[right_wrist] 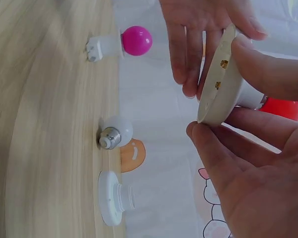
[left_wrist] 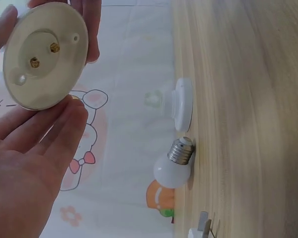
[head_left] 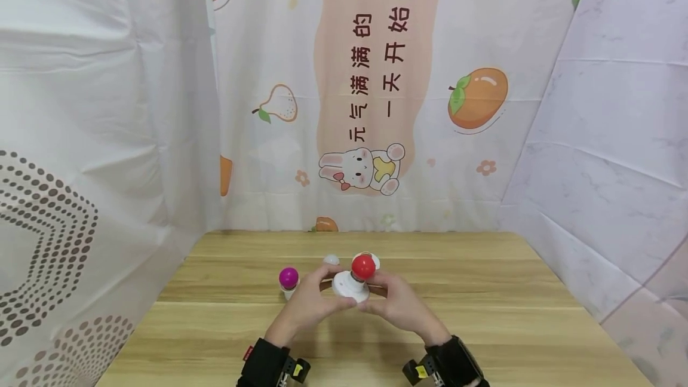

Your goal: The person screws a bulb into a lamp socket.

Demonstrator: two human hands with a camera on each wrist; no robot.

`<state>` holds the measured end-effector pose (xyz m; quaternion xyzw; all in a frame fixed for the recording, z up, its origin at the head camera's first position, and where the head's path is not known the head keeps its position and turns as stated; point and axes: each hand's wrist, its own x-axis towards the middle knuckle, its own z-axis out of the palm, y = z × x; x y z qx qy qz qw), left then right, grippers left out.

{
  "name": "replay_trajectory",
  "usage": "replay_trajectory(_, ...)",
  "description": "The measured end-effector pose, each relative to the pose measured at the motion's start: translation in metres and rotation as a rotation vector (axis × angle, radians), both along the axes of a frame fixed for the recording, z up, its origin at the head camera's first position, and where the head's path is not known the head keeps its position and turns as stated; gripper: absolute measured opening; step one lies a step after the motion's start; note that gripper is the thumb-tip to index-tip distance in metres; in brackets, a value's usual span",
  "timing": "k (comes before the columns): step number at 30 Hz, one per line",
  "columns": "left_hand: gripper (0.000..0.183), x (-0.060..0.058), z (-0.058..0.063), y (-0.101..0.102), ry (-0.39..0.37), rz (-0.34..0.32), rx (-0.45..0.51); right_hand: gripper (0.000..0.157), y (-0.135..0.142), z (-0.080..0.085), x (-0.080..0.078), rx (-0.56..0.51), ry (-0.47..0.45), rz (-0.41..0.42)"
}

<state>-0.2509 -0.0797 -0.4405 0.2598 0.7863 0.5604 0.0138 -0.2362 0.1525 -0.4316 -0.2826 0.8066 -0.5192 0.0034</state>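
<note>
Over the middle of the table both hands hold a white round lamp holder (head_left: 346,287) with a red light bulb (head_left: 364,266) seated in it. The fingers and thumb of my left hand (head_left: 313,300) grip the base's rim on one side. On the opposite side, my right hand (head_left: 402,303) grips the same rim. The base is tilted, and its hollow underside (left_wrist: 47,74) with two brass screw terminals faces the left wrist camera. In the right wrist view the red bulb (right_wrist: 283,108) is partly hidden behind the right hand.
Beyond the hands a second white lamp holder (right_wrist: 108,198) stands on the wooden table (head_left: 484,291). Beside it lies a loose white bulb (left_wrist: 172,171) with a metal screw cap. Left of these stands a magenta bulb (right_wrist: 137,40) in a white plug-in socket (right_wrist: 102,47). Printed curtains hang behind.
</note>
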Motion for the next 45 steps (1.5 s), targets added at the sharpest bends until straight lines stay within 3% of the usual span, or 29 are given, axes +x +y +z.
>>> replay_trajectory(9, 0.066, -0.003, -0.004, 0.006, 0.059, 0.015, -0.071, 0.045, 0.005, 0.002, -0.001, 0.058, 0.023, -0.007)
replay_trajectory(13, 0.064, -0.004, -0.008, 0.011, 0.079, 0.008, -0.073, 0.041, 0.008, 0.001, -0.002, 0.086, 0.032, -0.007)
replay_trajectory(18, 0.066, -0.006, -0.015, 0.020, 0.099, 0.006, -0.139, 0.036, 0.014, -0.003, -0.002, 0.145, 0.056, -0.022)
replay_trajectory(31, 0.062, -0.008, -0.025, 0.037, 0.055, 0.000, -0.248, 0.038, 0.029, -0.017, -0.005, 0.265, 0.076, -0.055)
replay_trajectory(38, 0.059, -0.011, -0.036, 0.044, 0.059, -0.066, -0.279, 0.044, 0.032, -0.028, -0.004, 0.324, 0.096, -0.020)
replay_trajectory(45, 0.057, -0.011, -0.042, 0.047, 0.026, -0.087, -0.320, 0.048, 0.031, -0.035, -0.003, 0.404, 0.095, -0.032)
